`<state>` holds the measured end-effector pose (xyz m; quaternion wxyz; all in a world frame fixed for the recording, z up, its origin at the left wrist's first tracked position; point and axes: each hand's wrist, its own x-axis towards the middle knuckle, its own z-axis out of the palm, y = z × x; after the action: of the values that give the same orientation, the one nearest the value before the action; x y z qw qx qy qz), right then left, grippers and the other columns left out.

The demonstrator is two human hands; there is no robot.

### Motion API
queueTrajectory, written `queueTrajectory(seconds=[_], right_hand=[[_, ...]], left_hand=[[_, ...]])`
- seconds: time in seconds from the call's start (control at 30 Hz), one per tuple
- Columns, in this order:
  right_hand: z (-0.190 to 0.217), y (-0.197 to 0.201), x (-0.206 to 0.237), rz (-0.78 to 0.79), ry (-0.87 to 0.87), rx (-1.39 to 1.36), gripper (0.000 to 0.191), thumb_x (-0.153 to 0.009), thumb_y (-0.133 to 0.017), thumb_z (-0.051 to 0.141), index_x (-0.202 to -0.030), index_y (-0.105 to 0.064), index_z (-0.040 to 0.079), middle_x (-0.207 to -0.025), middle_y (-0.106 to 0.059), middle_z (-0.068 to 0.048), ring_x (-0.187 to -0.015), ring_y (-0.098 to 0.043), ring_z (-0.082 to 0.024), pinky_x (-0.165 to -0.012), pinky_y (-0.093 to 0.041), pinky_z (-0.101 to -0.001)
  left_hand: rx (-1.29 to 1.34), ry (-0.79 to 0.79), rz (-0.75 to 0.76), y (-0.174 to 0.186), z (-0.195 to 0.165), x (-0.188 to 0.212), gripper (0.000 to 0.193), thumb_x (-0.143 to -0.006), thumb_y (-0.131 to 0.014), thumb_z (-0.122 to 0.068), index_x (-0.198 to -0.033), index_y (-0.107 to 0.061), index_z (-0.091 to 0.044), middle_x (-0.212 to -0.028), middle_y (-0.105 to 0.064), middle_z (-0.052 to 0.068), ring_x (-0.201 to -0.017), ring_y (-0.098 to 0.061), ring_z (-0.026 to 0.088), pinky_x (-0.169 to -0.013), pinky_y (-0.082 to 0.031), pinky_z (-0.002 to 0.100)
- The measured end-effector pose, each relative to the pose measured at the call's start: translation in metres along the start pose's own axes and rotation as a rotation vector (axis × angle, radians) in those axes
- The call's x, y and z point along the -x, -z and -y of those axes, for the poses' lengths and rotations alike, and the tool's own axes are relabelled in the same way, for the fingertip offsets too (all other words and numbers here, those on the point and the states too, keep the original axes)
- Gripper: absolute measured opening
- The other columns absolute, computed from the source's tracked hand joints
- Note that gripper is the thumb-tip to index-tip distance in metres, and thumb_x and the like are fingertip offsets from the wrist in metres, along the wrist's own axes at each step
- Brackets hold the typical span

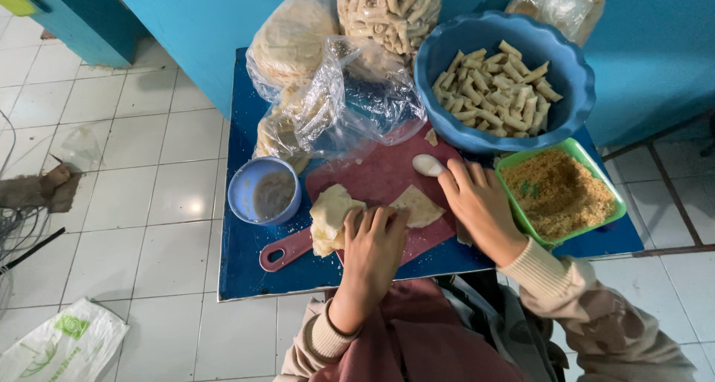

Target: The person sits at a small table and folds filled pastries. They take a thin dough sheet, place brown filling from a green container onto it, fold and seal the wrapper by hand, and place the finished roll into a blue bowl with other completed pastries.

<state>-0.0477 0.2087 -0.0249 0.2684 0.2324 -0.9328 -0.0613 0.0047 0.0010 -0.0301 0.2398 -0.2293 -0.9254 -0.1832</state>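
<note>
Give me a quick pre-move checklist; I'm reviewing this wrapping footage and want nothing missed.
1. Left hand on the wrapper stack: ok.
2. Single wrapper lying on the red cutting board: ok.
3. White spoon at the right hand: ok.
4. Crumb filling in the green container: ok.
5. Paste in the small blue bowl: ok.
6. Filling already on the wrapper: not ok.

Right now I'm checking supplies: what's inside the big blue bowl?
The blue bowl holds a heap of small pale rolled pieces, filling much of its inside. Only the top layer shows; the bowl's bottom and anything under the heap are covered.
</note>
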Motion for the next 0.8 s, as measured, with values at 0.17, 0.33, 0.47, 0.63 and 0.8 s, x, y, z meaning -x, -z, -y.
queueTrajectory(seconds=[0.17, 0.33, 0.47, 0.63, 0.8], right_hand=[[-0.005, 0.033, 0.022, -0.141, -0.032, -0.180, 0.024, -0.086, -0.065, 0.010, -0.110, -0.067, 0.006, -0.112, -0.065, -0.009, -0.099, -0.062, -0.029, -0.086, -0.049, -0.0400], [-0.059, 0.054, 0.040, 0.052, -0.276, 0.011, 0.015, -0.095, -0.067, 0.024, -0.092, -0.076, 0.012, -0.089, -0.071, -0.004, -0.090, -0.057, -0.028, -0.081, -0.046, -0.0401], [-0.088, 0.036, 0.047, 0.444, -0.247, 0.090, 0.030, -0.091, -0.064, 0.038, -0.080, -0.075, 0.012, -0.078, -0.075, -0.005, -0.096, -0.060, -0.031, -0.089, -0.045, -0.0477], [-0.095, 0.017, 0.060, 0.551, -0.330, -0.256, 0.030, -0.096, -0.061, 0.032, -0.087, -0.076, 0.008, -0.083, -0.076, -0.011, -0.086, -0.063, -0.032, -0.094, -0.046, -0.0421], [-0.094, 0.009, 0.067, 0.356, -0.387, -0.385, 0.025, -0.087, -0.066, 0.025, -0.099, -0.077, 0.006, -0.089, -0.075, -0.017, -0.097, -0.059, -0.038, -0.089, -0.044, -0.0451]], left_hand=[[0.035, -0.004, -0.017, -0.002, 0.003, -0.001, 0.034, -0.088, -0.070, -0.015, -0.122, -0.068, -0.010, -0.107, -0.062, 0.006, -0.109, -0.060, 0.024, -0.108, -0.039, 0.050], [0.068, -0.005, -0.022, -0.005, 0.003, -0.004, 0.029, -0.089, -0.069, -0.014, -0.117, -0.067, -0.010, -0.108, -0.062, 0.006, -0.110, -0.060, 0.025, -0.108, -0.039, 0.049], [-0.038, 0.110, -0.076, -0.011, -0.003, -0.005, 0.034, -0.088, -0.069, -0.014, -0.121, -0.065, -0.010, -0.116, -0.060, 0.009, -0.114, -0.056, 0.031, -0.107, -0.040, 0.047], [-0.153, 0.260, -0.163, -0.025, -0.011, -0.004, 0.035, -0.090, -0.069, -0.025, -0.120, -0.062, -0.009, -0.120, -0.060, 0.010, -0.120, -0.053, 0.030, -0.107, -0.036, 0.050], [-0.184, 0.277, -0.154, -0.035, -0.011, -0.003, 0.027, -0.092, -0.069, -0.029, -0.112, -0.062, -0.012, -0.117, -0.061, 0.009, -0.119, -0.053, 0.030, -0.107, -0.033, 0.053]])
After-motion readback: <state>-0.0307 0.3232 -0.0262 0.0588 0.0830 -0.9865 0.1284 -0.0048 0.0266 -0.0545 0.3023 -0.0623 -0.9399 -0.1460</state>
